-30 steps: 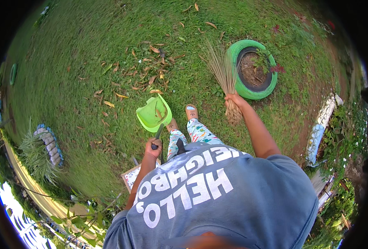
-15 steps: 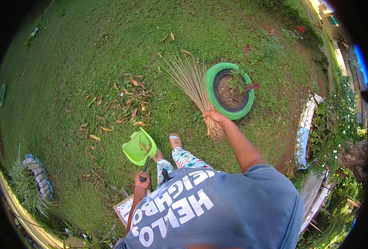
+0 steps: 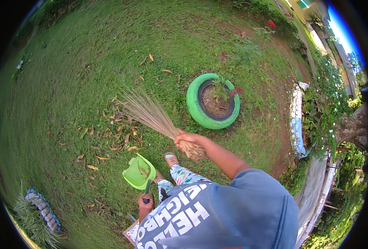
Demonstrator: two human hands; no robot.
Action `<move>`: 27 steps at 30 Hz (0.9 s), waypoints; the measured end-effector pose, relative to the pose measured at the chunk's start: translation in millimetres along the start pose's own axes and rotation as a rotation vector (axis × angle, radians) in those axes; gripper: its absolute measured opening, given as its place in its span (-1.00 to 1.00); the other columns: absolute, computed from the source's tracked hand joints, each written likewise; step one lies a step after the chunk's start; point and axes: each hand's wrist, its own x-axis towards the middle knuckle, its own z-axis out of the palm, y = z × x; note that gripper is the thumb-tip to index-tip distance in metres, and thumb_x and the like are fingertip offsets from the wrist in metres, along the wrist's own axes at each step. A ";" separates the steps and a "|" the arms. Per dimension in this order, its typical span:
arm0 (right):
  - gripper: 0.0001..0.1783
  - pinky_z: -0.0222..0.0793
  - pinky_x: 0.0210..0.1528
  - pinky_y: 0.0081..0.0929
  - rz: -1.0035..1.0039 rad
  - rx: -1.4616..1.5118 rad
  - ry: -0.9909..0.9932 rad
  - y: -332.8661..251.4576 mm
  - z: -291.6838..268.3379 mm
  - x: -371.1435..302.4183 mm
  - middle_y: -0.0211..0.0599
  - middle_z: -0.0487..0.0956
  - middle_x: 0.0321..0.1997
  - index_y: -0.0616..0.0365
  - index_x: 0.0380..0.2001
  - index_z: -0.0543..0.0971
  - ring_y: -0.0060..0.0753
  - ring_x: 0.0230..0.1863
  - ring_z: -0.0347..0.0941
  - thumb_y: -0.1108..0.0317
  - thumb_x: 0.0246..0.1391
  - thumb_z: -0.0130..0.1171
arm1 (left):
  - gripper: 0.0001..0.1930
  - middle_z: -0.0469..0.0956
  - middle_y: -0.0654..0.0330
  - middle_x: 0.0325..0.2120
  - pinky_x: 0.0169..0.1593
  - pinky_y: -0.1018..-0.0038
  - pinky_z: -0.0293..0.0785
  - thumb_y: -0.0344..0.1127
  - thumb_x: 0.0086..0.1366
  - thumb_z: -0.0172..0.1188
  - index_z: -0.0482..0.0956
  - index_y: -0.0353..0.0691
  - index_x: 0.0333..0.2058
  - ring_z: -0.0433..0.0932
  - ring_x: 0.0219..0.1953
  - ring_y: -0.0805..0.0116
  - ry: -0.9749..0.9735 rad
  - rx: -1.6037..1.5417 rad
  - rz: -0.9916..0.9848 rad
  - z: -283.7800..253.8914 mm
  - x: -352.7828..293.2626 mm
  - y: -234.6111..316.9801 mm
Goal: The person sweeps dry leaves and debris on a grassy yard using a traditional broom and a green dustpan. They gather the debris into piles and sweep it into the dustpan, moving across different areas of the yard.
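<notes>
My right hand (image 3: 187, 140) is closed round the bound end of a stick broom (image 3: 157, 119). The broom's spread bristle tips lie over the top of a pile of dry brown and yellow leaves (image 3: 123, 137) on the grass. My left hand (image 3: 146, 201) grips the dark handle of a light-green dustpan (image 3: 137, 172), which sits low by my feet with its scoop towards the pile. A few leaves lie inside the pan.
A green-painted tire planter (image 3: 194, 101) with a red-leaved plant stands right of the broom. Loose leaves (image 3: 93, 167) dot the grass on the left. A stone-edged clump of spiky plants (image 3: 40, 211) is at lower left; a white-and-blue stone border (image 3: 297, 124) runs along the right.
My right hand has swung the broom leftward and nearer, from beside the tire planter to over the leaf pile. My left hand still holds the dustpan; the whole view has shifted.
</notes>
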 end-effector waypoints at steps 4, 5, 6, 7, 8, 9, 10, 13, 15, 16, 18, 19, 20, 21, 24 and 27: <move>-0.14 0.38 -0.64 -0.37 -0.100 -0.168 0.242 -5.0 -36.1 -5.4 -0.24 0.43 -0.64 0.02 0.13 -0.13 -0.38 -0.70 0.39 0.51 -0.22 0.09 | -0.82 0.18 0.33 -0.77 -0.68 0.67 0.22 -0.46 0.13 -0.11 0.18 -0.18 -0.63 0.20 -0.75 0.56 0.067 0.048 0.049 -5.6 3.4 11.3; -0.34 0.37 -0.63 -0.37 -0.151 -0.198 0.295 -0.2 -32.6 12.0 -0.26 0.43 -0.65 0.11 0.04 0.22 -0.37 -0.70 0.39 0.45 -0.25 0.11 | -0.82 0.17 0.33 -0.77 -0.68 0.67 0.22 -0.47 0.13 -0.12 0.18 -0.18 -0.63 0.21 -0.75 0.56 0.087 0.015 0.054 -7.5 5.7 14.1; -0.61 0.36 -0.64 -0.37 -0.038 -0.231 0.262 2.8 -24.2 36.6 -0.27 0.43 -0.67 0.09 -0.26 0.33 -0.38 -0.70 0.39 0.37 -0.27 0.12 | -0.83 0.17 0.34 -0.77 -0.68 0.66 0.22 -0.47 0.13 -0.12 0.18 -0.18 -0.63 0.20 -0.75 0.56 0.069 0.155 0.077 -10.8 5.6 16.2; -0.84 0.34 -0.65 -0.37 0.083 -0.293 0.307 11.6 -11.7 59.7 -0.28 0.44 -0.69 0.07 -0.56 0.44 -0.39 -0.71 0.40 0.29 -0.28 0.12 | -0.82 0.17 0.34 -0.77 -0.68 0.66 0.22 -0.46 0.13 -0.12 0.18 -0.18 -0.63 0.20 -0.76 0.56 0.101 0.047 0.076 -12.4 6.8 18.8; -0.85 0.31 -0.69 -0.41 0.138 -0.198 0.148 26.9 5.6 77.7 -0.34 0.43 -0.74 0.07 -0.64 0.43 -0.43 -0.76 0.35 0.25 -0.21 0.09 | -0.82 0.17 0.34 -0.78 -0.68 0.66 0.22 -0.46 0.14 -0.12 0.18 -0.18 -0.63 0.20 -0.76 0.56 0.095 0.096 0.041 -12.8 6.1 21.6; -0.78 0.27 -0.73 -0.46 0.224 -0.158 0.134 43.2 24.7 90.3 -0.39 0.41 -0.79 0.06 -0.72 0.41 -0.46 -0.82 0.30 0.21 -0.14 0.06 | -0.82 0.17 0.34 -0.78 -0.68 0.66 0.22 -0.46 0.14 -0.12 0.18 -0.18 -0.63 0.20 -0.76 0.55 0.090 0.105 -0.008 -12.0 6.1 23.6; -0.79 0.29 -0.72 -0.43 0.186 -0.139 -0.008 59.0 42.8 95.4 -0.40 0.42 -0.77 0.07 -0.69 0.42 -0.46 -0.81 0.31 0.22 -0.12 0.04 | -0.82 0.17 0.34 -0.78 -0.68 0.66 0.22 -0.45 0.15 -0.11 0.18 -0.18 -0.62 0.20 -0.76 0.55 0.059 0.150 0.001 -12.5 4.2 24.7; -0.80 0.33 -0.71 -0.41 0.250 -0.087 -0.166 79.7 70.2 67.6 -0.43 0.43 -0.73 0.07 -0.64 0.42 -0.47 -0.77 0.34 0.22 -0.07 0.02 | -0.81 0.18 0.35 -0.77 -0.69 0.65 0.21 -0.45 0.15 -0.08 0.18 -0.18 -0.62 0.21 -0.76 0.56 0.052 0.184 0.040 -8.8 1.6 26.3; -0.74 0.31 -0.70 -0.47 0.285 -0.025 -0.246 79.2 64.6 21.0 -0.39 0.43 -0.74 0.11 -0.68 0.44 -0.46 -0.75 0.33 0.20 -0.07 0.02 | -0.80 0.18 0.35 -0.77 -0.68 0.66 0.20 -0.46 0.16 -0.08 0.18 -0.20 -0.62 0.21 -0.76 0.57 0.030 0.225 -0.075 -3.0 0.3 30.0; -0.81 0.32 -0.71 -0.50 0.311 0.022 -0.204 78.5 58.4 -4.1 -0.41 0.41 -0.69 0.12 -0.41 0.41 -0.52 -0.73 0.32 0.24 -0.04 0.06 | -0.78 0.17 0.35 -0.77 -0.69 0.67 0.17 -0.46 0.17 -0.08 0.17 -0.19 -0.64 0.19 -0.76 0.58 0.052 0.262 -0.090 -1.6 0.5 31.0; -0.39 0.37 -0.68 -0.54 0.106 0.000 -0.184 88.3 31.8 -68.0 -0.37 0.43 -0.60 0.03 0.04 0.08 -0.57 -0.67 0.34 0.28 -0.03 0.14 | -0.75 0.18 0.34 -0.77 -0.68 0.66 0.16 -0.46 0.18 -0.08 0.16 -0.17 -0.67 0.19 -0.77 0.58 0.075 0.537 -0.154 5.5 8.0 34.3; -0.39 0.38 -0.68 -0.53 0.150 -0.028 -0.071 103.0 26.1 -94.4 -0.37 0.44 -0.58 0.04 0.05 0.10 -0.56 -0.66 0.35 0.28 -0.04 0.14 | -0.74 0.18 0.34 -0.77 -0.68 0.66 0.17 -0.46 0.17 -0.07 0.16 -0.16 -0.68 0.19 -0.76 0.58 0.142 0.646 -0.122 6.8 9.4 35.7; -0.39 0.38 -0.67 -0.52 0.141 -0.084 -0.009 113.2 17.2 -117.0 -0.37 0.44 -0.57 0.05 0.05 0.12 -0.56 -0.65 0.36 0.28 -0.04 0.14 | -0.76 0.20 0.33 -0.77 -0.65 0.66 0.21 -0.47 0.16 -0.06 0.17 -0.17 -0.67 0.22 -0.75 0.56 0.117 0.559 -0.259 9.8 13.3 35.7; -0.41 0.38 -0.66 -0.51 0.105 -0.159 0.023 127.3 8.2 -138.8 -0.36 0.45 -0.55 0.06 0.04 0.15 -0.56 -0.65 0.36 0.30 -0.06 0.15 | -0.77 0.22 0.32 -0.76 -0.61 0.66 0.27 -0.48 0.13 -0.05 0.18 -0.18 -0.67 0.26 -0.73 0.54 0.121 0.631 -0.299 11.9 17.9 34.0; -0.41 0.38 -0.61 -0.52 0.047 -0.254 0.218 195.0 -15.6 -201.1 -0.34 0.45 -0.54 0.11 0.00 0.21 -0.53 -0.65 0.37 0.33 -0.13 0.18 | -0.76 0.23 0.33 -0.79 -0.64 0.65 0.30 -0.49 0.12 -0.05 0.18 -0.17 -0.69 0.29 -0.74 0.53 0.259 0.652 -0.377 20.0 33.2 24.1; -0.49 0.41 -0.57 -0.47 0.042 -0.248 0.450 276.2 -51.7 -257.1 -0.27 0.50 -0.47 0.14 -0.09 0.32 -0.47 -0.61 0.42 0.36 -0.19 0.19 | -0.75 0.25 0.33 -0.81 -0.67 0.65 0.31 -0.49 0.12 -0.05 0.18 -0.14 -0.70 0.29 -0.76 0.53 0.323 0.710 -0.415 31.3 50.3 4.9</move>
